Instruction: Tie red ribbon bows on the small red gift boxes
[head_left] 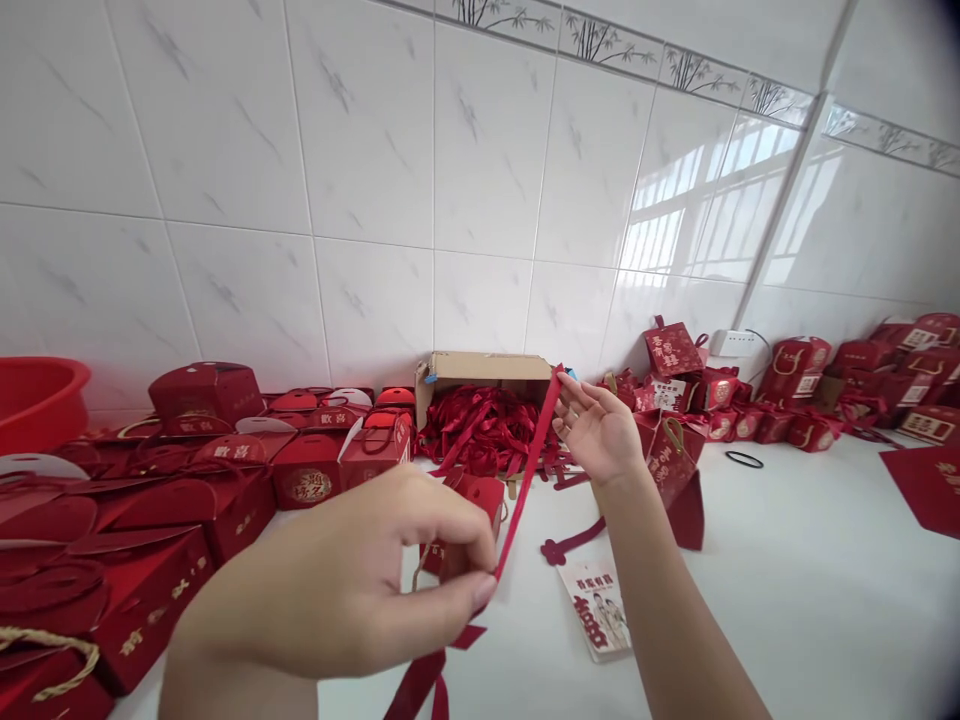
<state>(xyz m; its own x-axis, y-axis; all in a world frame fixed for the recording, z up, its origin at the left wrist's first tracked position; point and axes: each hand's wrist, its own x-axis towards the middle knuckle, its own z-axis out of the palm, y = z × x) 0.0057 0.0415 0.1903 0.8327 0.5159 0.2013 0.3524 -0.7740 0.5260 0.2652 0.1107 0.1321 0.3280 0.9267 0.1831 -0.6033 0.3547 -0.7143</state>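
The grip of the left hand [337, 580] is closed: thumb and forefinger pinch a red ribbon [525, 480] near its lower part. The loose end of it hangs down toward the near edge of the worktop [787, 580]. The right hand [596, 430] is higher and farther away. It holds the upper end of the same ribbon at its fingertips, and the other fingers are loosely spread. Between the two hands the ribbon runs straight and tight, in the air above the middle of the worktop.

Just behind the left hand stands a small red box [472, 495]. Below the right forearm a printed card [600, 620] lies flat. At the far edge, against the tiled wall [375, 150], an open cardboard box [480, 368] is full of a heap of ribbons [480, 430]. Many red gift boxes [307, 470] cover the left side, and a red basin [37, 400] is at the far left. More red boxes [795, 390] fill the far right corner, with a black ring [744, 459] lying near them.
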